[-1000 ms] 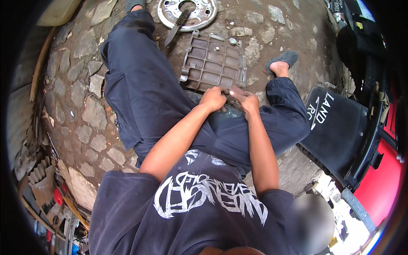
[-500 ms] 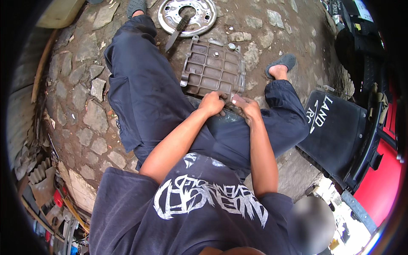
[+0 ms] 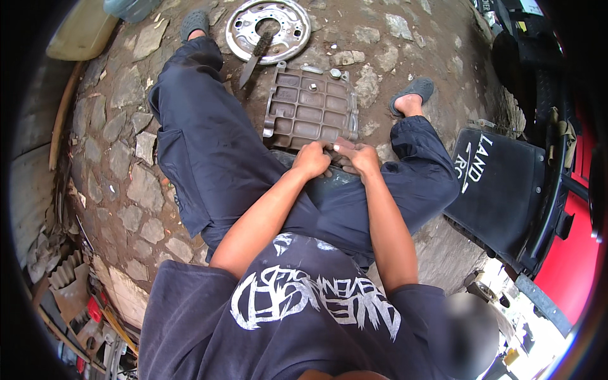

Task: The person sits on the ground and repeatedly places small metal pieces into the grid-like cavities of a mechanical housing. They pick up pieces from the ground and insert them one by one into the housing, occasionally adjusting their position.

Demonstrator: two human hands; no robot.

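Note:
A ribbed brown-grey metal casting [image 3: 310, 104], divided into square pockets, lies on the ground between my legs. Just at its near edge, my right hand [image 3: 360, 159] is closed around a small flat reddish-brown piece that looks like sandpaper [image 3: 344, 143]. Close beside it, my left hand [image 3: 311, 161] is curled with the fingertips turned toward the right hand; what lies in its fingers is hidden. Under both hands shows a dark flat surface [image 3: 332, 180]. Beyond the casting rests a round metal backing plate [image 3: 235, 28], with a wire brush [image 3: 258, 56] lying across it.
Uneven stone paving [image 3: 144, 187] spreads around my legs. On the right stand a black mud flap [image 3: 500, 196] and a red vehicle body [image 3: 573, 272]. A yellowish container [image 3: 82, 28] sits at the far left, and scrap metal [image 3: 69, 278] is piled at the near left.
Both hands have drawn closer together, the right one shifting left with the reddish-brown piece. The whole view has shifted slightly; the casting and plate lie as before.

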